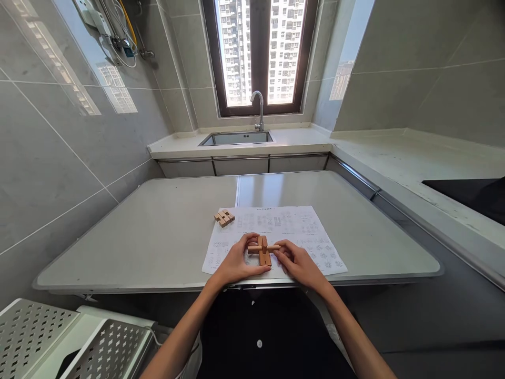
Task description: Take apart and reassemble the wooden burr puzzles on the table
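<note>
Small wooden puzzle pieces (264,257), joined crosswise, are between my two hands just above the printed sheet (315,226). My left hand (243,260) grips the upright wooden block, with the thumb at its near end and the fingers at its far end. With thumb and fingertips, my right hand (294,259) pinches the right end of a thin wooden stick (272,247) that lies across the block. How the pieces interlock at the crossing is too small to tell. Several light wooden puzzle pieces (224,218) lie together at the sheet's far left corner.
The sheet, covered in small diagrams, lies on a white folding table (158,237). Beyond the table are a counter with a sink (236,138) and a faucet (259,110). At the lower left stands a white perforated rack (35,331). A dark flat object (469,192) rests on the right counter.
</note>
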### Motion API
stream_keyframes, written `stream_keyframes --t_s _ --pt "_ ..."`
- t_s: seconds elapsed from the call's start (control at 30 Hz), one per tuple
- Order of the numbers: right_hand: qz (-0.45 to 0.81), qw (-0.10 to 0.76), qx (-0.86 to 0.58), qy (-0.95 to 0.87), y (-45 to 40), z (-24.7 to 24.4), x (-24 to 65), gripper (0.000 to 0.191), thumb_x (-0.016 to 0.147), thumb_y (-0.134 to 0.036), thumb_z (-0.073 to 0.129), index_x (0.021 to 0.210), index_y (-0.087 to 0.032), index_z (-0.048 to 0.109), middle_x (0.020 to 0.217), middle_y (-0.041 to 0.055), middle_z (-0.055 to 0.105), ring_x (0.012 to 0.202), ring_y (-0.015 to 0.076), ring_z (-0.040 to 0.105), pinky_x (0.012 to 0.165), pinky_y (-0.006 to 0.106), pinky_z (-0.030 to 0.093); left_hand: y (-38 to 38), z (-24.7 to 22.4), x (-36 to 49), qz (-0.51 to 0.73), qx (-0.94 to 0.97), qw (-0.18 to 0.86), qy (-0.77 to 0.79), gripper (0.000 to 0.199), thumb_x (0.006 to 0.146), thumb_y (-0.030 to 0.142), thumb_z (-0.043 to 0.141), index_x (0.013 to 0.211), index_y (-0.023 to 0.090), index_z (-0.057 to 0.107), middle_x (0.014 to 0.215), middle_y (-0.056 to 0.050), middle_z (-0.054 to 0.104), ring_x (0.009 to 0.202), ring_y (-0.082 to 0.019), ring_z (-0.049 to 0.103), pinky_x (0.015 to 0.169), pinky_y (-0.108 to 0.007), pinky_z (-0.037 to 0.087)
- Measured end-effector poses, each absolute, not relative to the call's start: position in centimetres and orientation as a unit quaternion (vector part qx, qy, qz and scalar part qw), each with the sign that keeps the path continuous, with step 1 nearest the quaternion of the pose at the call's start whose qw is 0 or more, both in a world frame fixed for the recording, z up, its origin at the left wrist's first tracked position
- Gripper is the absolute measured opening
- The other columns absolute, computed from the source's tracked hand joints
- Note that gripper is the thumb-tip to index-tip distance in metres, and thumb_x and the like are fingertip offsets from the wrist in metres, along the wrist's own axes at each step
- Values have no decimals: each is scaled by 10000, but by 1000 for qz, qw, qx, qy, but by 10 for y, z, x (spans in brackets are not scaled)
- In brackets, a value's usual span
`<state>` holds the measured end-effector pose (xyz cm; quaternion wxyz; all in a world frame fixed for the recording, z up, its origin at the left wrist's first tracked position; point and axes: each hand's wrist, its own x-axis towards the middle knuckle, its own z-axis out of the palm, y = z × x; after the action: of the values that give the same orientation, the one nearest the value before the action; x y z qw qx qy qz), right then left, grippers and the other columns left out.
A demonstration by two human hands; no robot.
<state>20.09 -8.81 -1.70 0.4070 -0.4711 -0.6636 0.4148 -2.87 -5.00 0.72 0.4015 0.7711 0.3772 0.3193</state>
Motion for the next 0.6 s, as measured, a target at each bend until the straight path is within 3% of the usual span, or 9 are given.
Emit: stream_keyframes --t_s 0.13,0.6 --pt "400 437 -476 -650 -89 -21 201 423 1005 -609 516 1115 -215 625 714 -14 625 553 151 550 602 297 456 -49 3 -29 317 770 401 381 829 670 429 931 1363 267 506 1296 -103 666 1254 -310 634 1101 -518 503" --pt "396 421 -466 -670 -90 -19 201 406 997 -603 546 1047 -222 677 719 -16 625 558 145 564 591 286 445 -50 4 -28 317 776 412 357 843 617 436 964 1324 261 541 1258 -86 663 1230 -304 637 1081 -512 534"
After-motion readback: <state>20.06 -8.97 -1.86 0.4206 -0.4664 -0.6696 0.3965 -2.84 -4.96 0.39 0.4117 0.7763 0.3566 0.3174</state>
